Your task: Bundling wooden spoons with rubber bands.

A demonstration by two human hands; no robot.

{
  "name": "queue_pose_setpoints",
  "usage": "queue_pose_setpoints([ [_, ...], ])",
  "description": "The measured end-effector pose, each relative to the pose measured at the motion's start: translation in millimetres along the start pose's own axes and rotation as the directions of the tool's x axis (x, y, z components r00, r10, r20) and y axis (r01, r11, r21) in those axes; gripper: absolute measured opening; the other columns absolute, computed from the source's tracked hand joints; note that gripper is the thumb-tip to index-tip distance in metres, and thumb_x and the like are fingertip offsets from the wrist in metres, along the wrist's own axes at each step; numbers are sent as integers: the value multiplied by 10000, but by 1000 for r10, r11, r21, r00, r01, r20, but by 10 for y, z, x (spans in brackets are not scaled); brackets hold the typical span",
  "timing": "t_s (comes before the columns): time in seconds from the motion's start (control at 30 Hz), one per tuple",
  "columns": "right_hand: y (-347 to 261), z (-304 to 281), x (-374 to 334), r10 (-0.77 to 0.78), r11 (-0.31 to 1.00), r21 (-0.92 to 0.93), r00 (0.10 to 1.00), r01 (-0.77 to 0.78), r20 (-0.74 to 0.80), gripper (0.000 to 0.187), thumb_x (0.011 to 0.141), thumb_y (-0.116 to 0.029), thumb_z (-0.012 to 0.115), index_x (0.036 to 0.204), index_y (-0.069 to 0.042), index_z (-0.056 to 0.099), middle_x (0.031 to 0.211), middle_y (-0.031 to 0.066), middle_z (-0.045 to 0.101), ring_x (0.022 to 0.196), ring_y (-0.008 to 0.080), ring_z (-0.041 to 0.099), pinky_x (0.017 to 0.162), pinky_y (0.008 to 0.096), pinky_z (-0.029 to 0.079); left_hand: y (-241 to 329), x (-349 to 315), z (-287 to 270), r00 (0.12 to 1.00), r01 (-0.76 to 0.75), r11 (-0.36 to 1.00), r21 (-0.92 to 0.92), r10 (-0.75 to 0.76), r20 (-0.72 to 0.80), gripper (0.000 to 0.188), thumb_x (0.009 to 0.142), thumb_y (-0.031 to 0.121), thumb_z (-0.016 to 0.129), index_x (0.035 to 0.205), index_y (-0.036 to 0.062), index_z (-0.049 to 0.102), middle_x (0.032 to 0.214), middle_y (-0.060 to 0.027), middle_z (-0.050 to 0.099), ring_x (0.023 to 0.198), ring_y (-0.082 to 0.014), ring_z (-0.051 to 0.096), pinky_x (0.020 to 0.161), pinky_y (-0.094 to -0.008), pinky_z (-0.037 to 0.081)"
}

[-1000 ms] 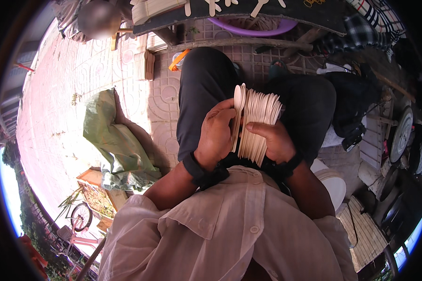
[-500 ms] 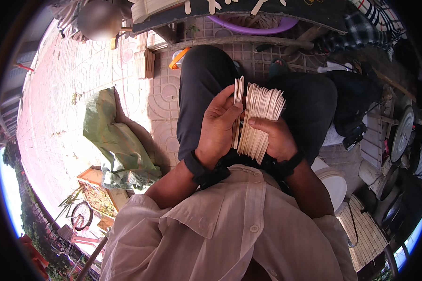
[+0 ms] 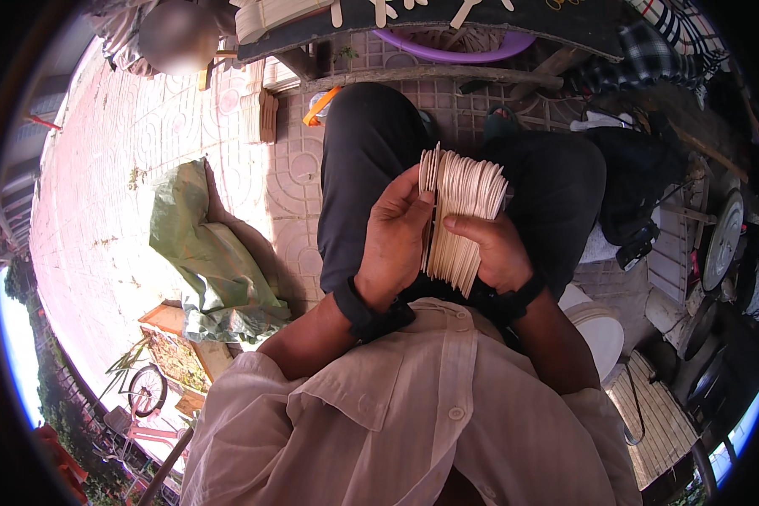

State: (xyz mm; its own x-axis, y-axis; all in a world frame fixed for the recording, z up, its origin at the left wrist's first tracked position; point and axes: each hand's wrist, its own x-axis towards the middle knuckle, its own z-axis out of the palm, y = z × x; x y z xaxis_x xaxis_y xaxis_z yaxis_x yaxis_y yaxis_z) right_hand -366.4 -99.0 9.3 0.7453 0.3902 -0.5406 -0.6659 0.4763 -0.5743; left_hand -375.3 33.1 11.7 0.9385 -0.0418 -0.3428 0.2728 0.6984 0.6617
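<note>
A stack of pale wooden sticks [image 3: 474,181] is held upright between the hands, above the lap. A few sticks at its left side are pinched between thumb and fingers of the left hand [image 3: 392,236]; the rest is clasped by the right hand [image 3: 502,253], its thumb laid across the stack. Beyond the hands, a purple basin [image 3: 451,56] with pale strips in it is partly covered by the desk [image 3: 557,29], whose near edge is set well apart from them. A white round container [image 3: 600,341] is partly hidden by the right arm; its contents cannot be made out. The hands are flanked by the knees [image 3: 367,139]; open paving [image 3: 101,228] is spread far to their left, past a green sack [image 3: 215,274].
</note>
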Motion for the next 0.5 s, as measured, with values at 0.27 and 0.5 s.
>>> queue_pose_setpoints([
  [0.27, 4, 9, -16, -5, 999, -32, 1000, 6, 6, 399, 799, 10, 556, 1191, 11, 485, 1087, 87, 576, 985, 180, 572, 869, 317, 448, -40, -18, 4, 999, 0, 986, 164, 8, -47, 289, 926, 27, 399, 1198, -23, 484, 1099, -82, 578, 1004, -143, 548, 887, -274, 428],
  [0.5, 52, -5, -8, 9, 1000, 24, 999, -10, 48, 402, 806, 24, 546, 1201, -1, 474, 1115, 88, 560, 1017, 193, 558, 891, 327, 441, -7, -25, 50, 998, 13, 988, 155, -4, -57, 286, 914, 3, 397, 1177, -21, 505, 1039, -56, 590, 923, -99, 542, 838, -233, 424],
])
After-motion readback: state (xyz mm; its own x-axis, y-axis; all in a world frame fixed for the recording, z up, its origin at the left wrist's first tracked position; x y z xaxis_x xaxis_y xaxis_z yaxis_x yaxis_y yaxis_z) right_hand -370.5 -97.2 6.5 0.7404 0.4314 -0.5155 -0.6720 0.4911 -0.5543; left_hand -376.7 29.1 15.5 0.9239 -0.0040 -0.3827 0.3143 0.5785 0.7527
